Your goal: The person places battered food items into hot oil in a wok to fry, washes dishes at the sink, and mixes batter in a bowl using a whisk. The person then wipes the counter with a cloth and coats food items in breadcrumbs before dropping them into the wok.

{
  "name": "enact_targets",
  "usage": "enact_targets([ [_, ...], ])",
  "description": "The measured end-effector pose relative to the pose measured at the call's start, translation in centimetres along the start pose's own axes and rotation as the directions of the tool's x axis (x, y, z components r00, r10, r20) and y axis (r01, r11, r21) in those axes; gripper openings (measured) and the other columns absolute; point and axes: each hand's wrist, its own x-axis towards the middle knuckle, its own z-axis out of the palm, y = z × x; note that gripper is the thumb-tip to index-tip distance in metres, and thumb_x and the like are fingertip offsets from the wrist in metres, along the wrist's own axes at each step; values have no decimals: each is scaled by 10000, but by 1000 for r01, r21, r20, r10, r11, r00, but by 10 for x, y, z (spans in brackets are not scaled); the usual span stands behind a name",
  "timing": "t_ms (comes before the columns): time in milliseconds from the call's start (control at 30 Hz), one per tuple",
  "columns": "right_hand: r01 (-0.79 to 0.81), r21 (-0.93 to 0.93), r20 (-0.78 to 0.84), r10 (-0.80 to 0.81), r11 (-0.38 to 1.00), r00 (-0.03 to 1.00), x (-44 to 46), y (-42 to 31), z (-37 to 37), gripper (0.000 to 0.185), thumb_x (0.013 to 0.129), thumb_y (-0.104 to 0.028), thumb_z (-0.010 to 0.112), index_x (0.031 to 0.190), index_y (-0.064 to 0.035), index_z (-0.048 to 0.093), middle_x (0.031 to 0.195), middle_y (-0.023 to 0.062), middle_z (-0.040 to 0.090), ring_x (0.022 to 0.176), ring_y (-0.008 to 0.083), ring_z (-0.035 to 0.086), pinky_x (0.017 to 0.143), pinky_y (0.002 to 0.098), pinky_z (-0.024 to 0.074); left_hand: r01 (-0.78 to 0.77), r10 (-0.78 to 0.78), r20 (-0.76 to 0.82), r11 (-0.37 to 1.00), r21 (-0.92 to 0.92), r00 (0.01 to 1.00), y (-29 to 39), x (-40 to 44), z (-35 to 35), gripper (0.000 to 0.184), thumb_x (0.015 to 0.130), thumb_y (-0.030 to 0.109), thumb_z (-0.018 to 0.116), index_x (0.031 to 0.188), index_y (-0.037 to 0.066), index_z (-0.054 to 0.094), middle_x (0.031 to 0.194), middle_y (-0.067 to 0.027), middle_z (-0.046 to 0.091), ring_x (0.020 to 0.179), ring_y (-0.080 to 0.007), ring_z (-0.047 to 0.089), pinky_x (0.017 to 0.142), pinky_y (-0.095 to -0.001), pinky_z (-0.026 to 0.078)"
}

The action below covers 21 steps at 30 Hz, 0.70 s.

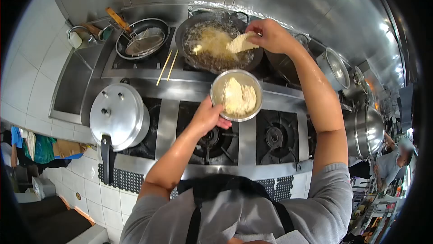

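A steel bowl (216, 89) with pale, breaded pieces (233, 97) inside is held at its left and lower rim by my left hand (209, 117), in front of the wok. My right hand (269, 36) pinches another breaded piece (241, 43) over the right part of the wok (182, 41). Bubbling oil (212, 41) fills the wok, with foam and a small pale piece (197, 49) at its left. Whether the held piece touches the oil, I cannot tell.
Two chopsticks (171, 65) lie left of the wok. A pan (166, 41) holds a strainer (145, 41). Nearer stand a pressure cooker (118, 113) and gas burners (274, 137). Pots (334, 69) line the right side. Another person (391, 165) is at far right.
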Motion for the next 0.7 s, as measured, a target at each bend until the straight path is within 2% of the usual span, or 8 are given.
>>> enact_targets([
  [67, -23, -63, -60, 19, 998, 998, 39, 36, 7, 276, 742, -205, 671, 926, 0, 666, 842, 187, 663, 813, 344, 644, 739, 411, 501, 41, -41, 35, 999, -15, 999, -8, 7, -10, 488, 858, -1, 405, 1336, -39, 314, 962, -249, 602, 605, -304, 664, 497, -370, 585],
  [167, -191, -186, -67, 181, 964, 981, 95, 93, 44, 260, 725, -213, 669, 907, -27, 685, 879, 175, 674, 850, 353, 640, 770, 425, 494, 87, -87, 29, 996, -14, 996, -27, 10, -25, 494, 854, -15, 402, 1341, -11, 315, 940, -235, 607, 620, -304, 667, 509, -374, 589],
  [300, -193, -363, -77, 177, 911, 981, 151, 166, 123, 230, 706, -212, 663, 881, -69, 709, 846, 165, 677, 894, 338, 630, 820, 433, 484, 104, -103, 33, 994, -30, 994, -53, 5, -44, 506, 872, -24, 395, 1364, 24, 289, 954, -214, 610, 634, -290, 674, 528, -364, 593],
  [367, -290, -459, -230, 203, 839, 952, 169, 189, 160, 228, 699, -219, 668, 877, -87, 721, 891, 169, 670, 957, 347, 602, 882, 432, 463, 154, -153, 15, 987, -44, 988, -61, 1, -53, 492, 884, -4, 405, 1357, 25, 272, 959, -208, 606, 630, -275, 673, 526, -352, 590],
  [433, -245, -453, -137, 204, 857, 969, 173, 182, 171, 246, 701, -210, 669, 896, -69, 719, 972, 194, 648, 992, 373, 578, 890, 439, 461, 204, -204, -3, 977, -56, 979, -67, -1, -59, 480, 896, 17, 415, 1349, 26, 256, 965, -202, 601, 626, -260, 672, 523, -340, 588],
  [500, -374, -456, -293, 261, 808, 920, 173, 184, 188, 249, 732, -234, 676, 898, -52, 714, 1023, 197, 637, 1006, 399, 563, 882, 451, 458, 230, -231, -11, 971, -72, 973, -73, -3, -61, 470, 893, 12, 415, 1337, 20, 259, 968, -204, 601, 627, -261, 672, 532, -346, 590],
  [633, -330, -429, -391, 156, 841, 907, 158, 183, 175, 247, 766, -258, 678, 908, -59, 715, 998, 188, 639, 1025, 387, 553, 875, 448, 459, 213, -215, -25, 975, -64, 976, -79, -7, -61, 460, 893, 12, 415, 1328, 11, 264, 966, -209, 601, 622, -261, 671, 533, -352, 590],
  [700, -282, -227, -375, 184, 932, 909, 134, 154, 135, 242, 789, -277, 678, 920, -77, 715, 964, 179, 637, 1020, 376, 548, 879, 440, 453, 203, -206, -19, 974, -97, 978, -79, -8, -59, 452, 899, 22, 418, 1325, 14, 267, 941, -208, 607, 609, -262, 668, 519, -354, 587],
])
